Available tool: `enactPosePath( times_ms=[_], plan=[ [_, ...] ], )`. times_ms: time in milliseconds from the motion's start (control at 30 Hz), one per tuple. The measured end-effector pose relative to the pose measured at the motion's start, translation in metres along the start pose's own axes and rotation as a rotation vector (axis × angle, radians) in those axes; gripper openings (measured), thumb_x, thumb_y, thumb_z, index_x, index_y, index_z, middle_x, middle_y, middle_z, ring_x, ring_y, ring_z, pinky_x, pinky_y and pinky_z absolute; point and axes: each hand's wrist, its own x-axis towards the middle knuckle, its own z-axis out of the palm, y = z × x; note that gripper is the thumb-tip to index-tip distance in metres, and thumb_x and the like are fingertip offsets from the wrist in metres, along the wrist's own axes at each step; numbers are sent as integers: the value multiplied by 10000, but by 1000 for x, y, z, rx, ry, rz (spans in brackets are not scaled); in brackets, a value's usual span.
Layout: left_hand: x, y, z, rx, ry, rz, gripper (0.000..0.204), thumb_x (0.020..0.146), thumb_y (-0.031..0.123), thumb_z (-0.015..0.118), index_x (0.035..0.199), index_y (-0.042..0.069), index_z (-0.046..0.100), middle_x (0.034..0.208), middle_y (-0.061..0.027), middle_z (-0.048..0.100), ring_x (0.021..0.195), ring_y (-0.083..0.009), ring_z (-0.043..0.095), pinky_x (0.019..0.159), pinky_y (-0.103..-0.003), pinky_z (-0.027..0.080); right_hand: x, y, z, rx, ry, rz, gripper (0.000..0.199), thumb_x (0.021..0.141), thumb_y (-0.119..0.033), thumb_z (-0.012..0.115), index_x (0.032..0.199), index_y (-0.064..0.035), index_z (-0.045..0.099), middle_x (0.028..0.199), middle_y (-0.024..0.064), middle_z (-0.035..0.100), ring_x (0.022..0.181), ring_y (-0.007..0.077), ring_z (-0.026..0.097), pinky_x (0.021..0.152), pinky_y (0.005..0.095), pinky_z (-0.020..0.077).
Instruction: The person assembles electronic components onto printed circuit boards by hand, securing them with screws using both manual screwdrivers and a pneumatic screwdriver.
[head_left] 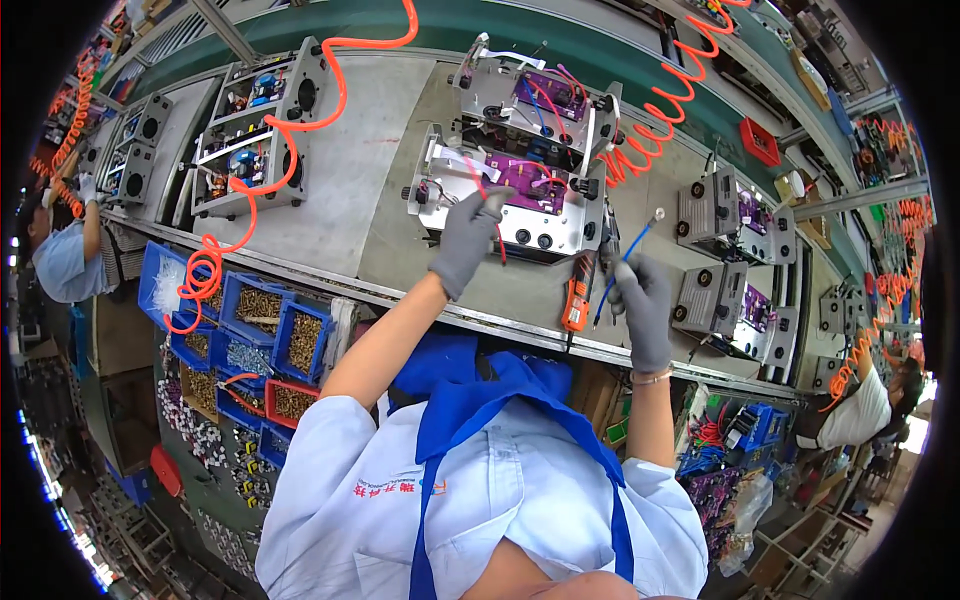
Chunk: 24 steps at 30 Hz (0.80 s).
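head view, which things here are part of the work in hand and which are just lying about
In hand:
- left hand on a red wire at the open metal chassis with its purple board
- right hand gripping a blue-shafted tool

Lying about:
- orange driver on the bench
- blue screw bins
- second chassis behind
- grey units on the right

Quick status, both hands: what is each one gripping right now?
Left hand: gloved, fingers pinched on a red wire at the metal chassis.
Right hand: gloved, closed around a blue-shafted screwdriver.
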Motion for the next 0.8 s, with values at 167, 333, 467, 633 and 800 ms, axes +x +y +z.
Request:
enactPosePath(
  times_ms=[167,333,467,633,800],
  plan=[
    [10,-5,12,-182,-14,-50,361,944,322,535,1151,35,608,807,-18,579,647,-67,546,564,-218,512,-35,31,-8,73,72,32,153,907,-186,561,900,-39,600,686,-7,550,546,35,499,456,178,385],
    [22,5,29,-165,-7,-9,286,948,247,526,1093,18,617,675,-51,561,502,-112,580,469,-233,467,-49,44,-11,122,128,62,146,910,-164,550,913,-26,598,717,10,567,533,35,490,448,178,380],
    [38,-14,33,-106,42,-34,282,943,242,534,1076,9,620,692,-56,575,505,-112,570,476,-233,477,-52,41,-11,172,127,63,142,913,-156,541,908,-25,594,762,25,586,544,36,496,456,176,382],
    [41,-32,31,-266,263,-85,254,943,222,536,1049,9,624,707,-69,603,559,-137,619,506,-246,514,-49,44,-9,167,138,-11,159,915,-164,548,937,-13,591,638,10,553,510,42,495,436,186,384],
    [32,-16,31,-160,36,-29,259,940,195,537,1094,-3,605,738,-91,624,572,-172,646,517,-261,512,-45,39,-2,191,122,1,156,918,-159,540,947,-13,589,616,15,550,494,49,495,443,186,390]
  ],
)
